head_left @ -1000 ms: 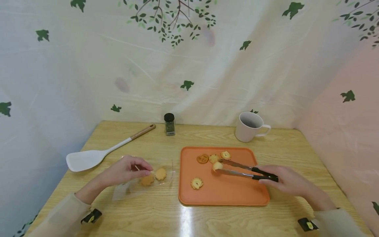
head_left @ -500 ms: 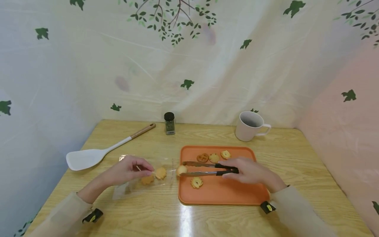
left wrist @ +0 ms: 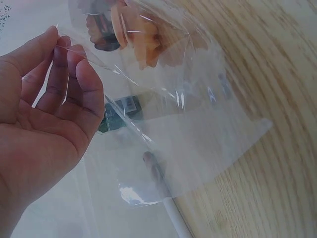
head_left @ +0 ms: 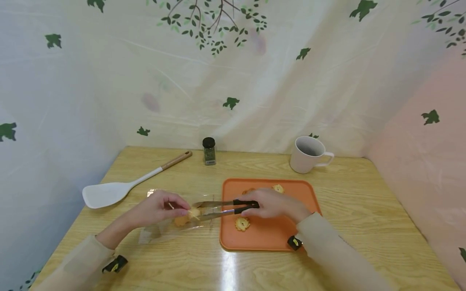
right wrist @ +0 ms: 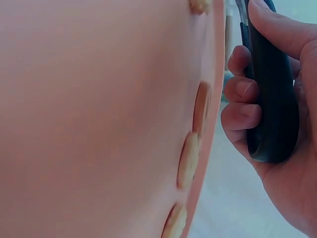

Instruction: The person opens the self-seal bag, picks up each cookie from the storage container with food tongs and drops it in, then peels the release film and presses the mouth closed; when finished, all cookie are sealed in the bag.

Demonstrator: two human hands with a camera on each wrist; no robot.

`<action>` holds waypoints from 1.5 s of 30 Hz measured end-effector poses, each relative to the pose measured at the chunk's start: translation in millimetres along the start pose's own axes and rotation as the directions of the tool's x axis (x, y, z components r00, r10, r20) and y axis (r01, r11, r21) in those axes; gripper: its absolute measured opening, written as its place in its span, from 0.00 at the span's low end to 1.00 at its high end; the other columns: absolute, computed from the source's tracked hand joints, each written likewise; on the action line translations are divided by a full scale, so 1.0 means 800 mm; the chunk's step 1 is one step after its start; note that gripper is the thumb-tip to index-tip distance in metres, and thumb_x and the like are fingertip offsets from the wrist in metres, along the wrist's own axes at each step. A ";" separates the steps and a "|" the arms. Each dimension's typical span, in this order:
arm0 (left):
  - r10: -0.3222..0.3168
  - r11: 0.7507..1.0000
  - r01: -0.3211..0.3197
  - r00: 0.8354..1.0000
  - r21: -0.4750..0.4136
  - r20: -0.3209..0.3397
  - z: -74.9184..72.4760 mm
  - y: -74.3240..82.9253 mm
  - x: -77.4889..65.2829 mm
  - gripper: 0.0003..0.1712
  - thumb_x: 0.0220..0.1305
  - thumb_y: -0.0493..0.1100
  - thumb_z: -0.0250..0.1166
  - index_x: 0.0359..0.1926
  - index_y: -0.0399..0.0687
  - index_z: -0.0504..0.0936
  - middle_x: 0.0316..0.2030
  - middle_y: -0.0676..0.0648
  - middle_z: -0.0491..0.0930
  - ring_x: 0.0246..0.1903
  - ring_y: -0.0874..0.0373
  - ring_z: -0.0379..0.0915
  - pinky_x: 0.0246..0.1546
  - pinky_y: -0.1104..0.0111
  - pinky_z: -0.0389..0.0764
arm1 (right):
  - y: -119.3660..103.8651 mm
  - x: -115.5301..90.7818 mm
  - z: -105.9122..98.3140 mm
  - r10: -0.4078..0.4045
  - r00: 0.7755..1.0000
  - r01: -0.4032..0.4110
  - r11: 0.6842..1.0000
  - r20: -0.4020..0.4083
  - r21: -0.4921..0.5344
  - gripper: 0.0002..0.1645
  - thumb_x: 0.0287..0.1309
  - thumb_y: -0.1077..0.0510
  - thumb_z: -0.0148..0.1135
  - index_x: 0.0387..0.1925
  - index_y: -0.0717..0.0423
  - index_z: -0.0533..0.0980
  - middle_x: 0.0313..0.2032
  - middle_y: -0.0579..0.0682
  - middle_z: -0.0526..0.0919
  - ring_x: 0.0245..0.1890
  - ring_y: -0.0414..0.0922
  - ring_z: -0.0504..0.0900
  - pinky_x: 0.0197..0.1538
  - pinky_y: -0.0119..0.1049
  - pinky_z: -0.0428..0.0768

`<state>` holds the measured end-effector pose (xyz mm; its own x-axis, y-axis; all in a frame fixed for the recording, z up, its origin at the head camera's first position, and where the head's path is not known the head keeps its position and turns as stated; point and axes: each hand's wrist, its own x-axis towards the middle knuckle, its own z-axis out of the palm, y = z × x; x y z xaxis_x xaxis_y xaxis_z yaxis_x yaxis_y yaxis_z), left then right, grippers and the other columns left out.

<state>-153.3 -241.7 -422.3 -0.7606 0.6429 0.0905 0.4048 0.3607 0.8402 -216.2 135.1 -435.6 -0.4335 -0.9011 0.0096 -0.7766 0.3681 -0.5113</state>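
Observation:
My left hand (head_left: 160, 210) pinches the edge of a clear plastic bag (left wrist: 198, 144) between thumb and fingertips, and the bag's mouth stands raised. Inside the bag lie orange-brown cookies (head_left: 181, 221). My right hand (head_left: 269, 204) grips the black handles of metal tongs (head_left: 238, 207), seen close in the right wrist view. The tongs' tips reach left past the tray to the bag's mouth, around a pale round cookie (head_left: 195, 212) beside my left fingertips. Under my right arm is an orange tray (head_left: 265, 242) with a scalloped cookie (head_left: 242, 224) and others partly hidden by the hand.
A white spatula (head_left: 109, 195) with a wooden handle lies at the left. Behind the bag and tray stand a black-capped spice jar (head_left: 209, 152) and a pale mug (head_left: 307, 155). A patterned cloth (head_left: 233, 72) hangs behind the table.
My right hand has carried the tongs and the pale round cookie left from the tray to the bag's mouth. My left hand has kept its place, pinching the bag.

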 end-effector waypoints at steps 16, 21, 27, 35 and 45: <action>-0.009 1.000 0.009 1.000 0.011 -0.007 -0.001 0.006 0.002 0.07 0.70 0.39 0.67 0.45 0.42 0.87 0.37 0.50 0.87 0.32 0.53 0.82 0.32 0.66 0.83 | -0.025 0.057 0.002 -0.039 0.998 0.040 0.999 0.041 -0.023 0.27 0.72 0.43 0.60 0.67 0.46 0.76 0.31 0.36 0.77 0.27 0.35 0.70 0.36 0.29 0.72; 0.002 1.000 -0.002 1.000 0.012 -0.004 -0.002 0.004 0.002 0.08 0.70 0.39 0.67 0.45 0.40 0.87 0.36 0.49 0.87 0.30 0.56 0.81 0.29 0.67 0.82 | -0.030 0.066 0.001 -0.017 0.998 0.022 0.997 0.064 -0.067 0.32 0.71 0.43 0.61 0.70 0.52 0.72 0.39 0.39 0.83 0.30 0.37 0.73 0.38 0.29 0.73; 0.003 1.000 -0.003 1.000 0.000 0.005 -0.002 0.004 0.004 0.08 0.71 0.38 0.66 0.45 0.40 0.87 0.37 0.49 0.87 0.30 0.52 0.81 0.29 0.68 0.82 | -0.029 0.068 0.003 -0.012 0.997 0.019 0.996 0.073 -0.092 0.32 0.71 0.44 0.62 0.70 0.52 0.72 0.40 0.40 0.83 0.31 0.37 0.73 0.37 0.29 0.72; 0.014 1.000 -0.013 1.000 -0.011 0.009 -0.002 0.003 0.004 0.07 0.71 0.38 0.66 0.45 0.40 0.87 0.37 0.45 0.87 0.30 0.53 0.81 0.29 0.67 0.82 | -0.027 0.064 0.004 -0.010 0.998 0.016 0.996 0.061 -0.089 0.34 0.70 0.43 0.62 0.71 0.52 0.71 0.43 0.41 0.84 0.31 0.37 0.72 0.38 0.29 0.72; -0.002 1.000 0.003 1.000 -0.019 0.017 -0.001 0.004 0.005 0.08 0.71 0.38 0.66 0.46 0.39 0.86 0.38 0.42 0.87 0.31 0.49 0.82 0.30 0.65 0.83 | -0.026 0.054 0.002 -0.017 0.999 0.019 0.998 0.040 -0.057 0.31 0.70 0.43 0.62 0.69 0.47 0.73 0.42 0.39 0.83 0.32 0.38 0.74 0.39 0.30 0.72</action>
<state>-155.5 -238.7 -419.0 -0.7527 0.6535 0.0793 0.3929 0.3492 0.8507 -218.0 88.5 -426.4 -0.4019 -0.9155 -0.0160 -0.8096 0.3635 -0.4609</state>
